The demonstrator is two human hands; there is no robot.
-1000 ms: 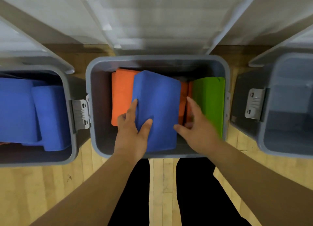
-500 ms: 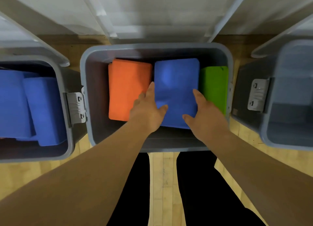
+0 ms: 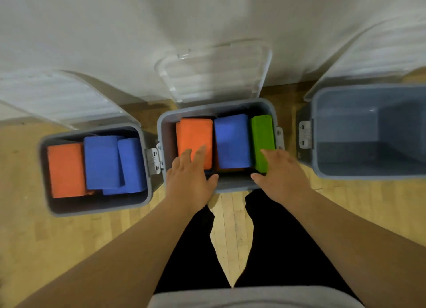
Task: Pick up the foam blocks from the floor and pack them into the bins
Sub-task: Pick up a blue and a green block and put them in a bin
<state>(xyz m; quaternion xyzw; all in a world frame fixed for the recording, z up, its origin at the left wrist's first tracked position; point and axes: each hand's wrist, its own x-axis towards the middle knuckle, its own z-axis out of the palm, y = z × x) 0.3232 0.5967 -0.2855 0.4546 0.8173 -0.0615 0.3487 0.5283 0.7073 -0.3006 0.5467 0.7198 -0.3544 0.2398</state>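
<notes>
The middle grey bin [image 3: 164, 132] holds an orange foam block [image 3: 196, 137], a blue foam block [image 3: 232, 140] and a green foam block [image 3: 262, 139] side by side. My left hand [image 3: 190, 181] hovers over the bin's near left corner, fingers straight, holding nothing. My right hand [image 3: 280, 175] hovers over the near right corner, fingers relaxed and empty, its fingertips over the green block's near end. The left grey bin [image 3: 96, 209] holds an orange block [image 3: 65, 169] and two blue blocks [image 3: 103, 161].
An empty grey bin [image 3: 368, 132] stands at the right. Clear lids [image 3: 214, 72] lean open against the white wall behind the bins. The floor is light wood. My black-clad legs stand just in front of the middle bin.
Both hands have let go of the blue block and drawn back to the bin's near rim. The block now lies between the orange and green ones. The view has pulled back and up.
</notes>
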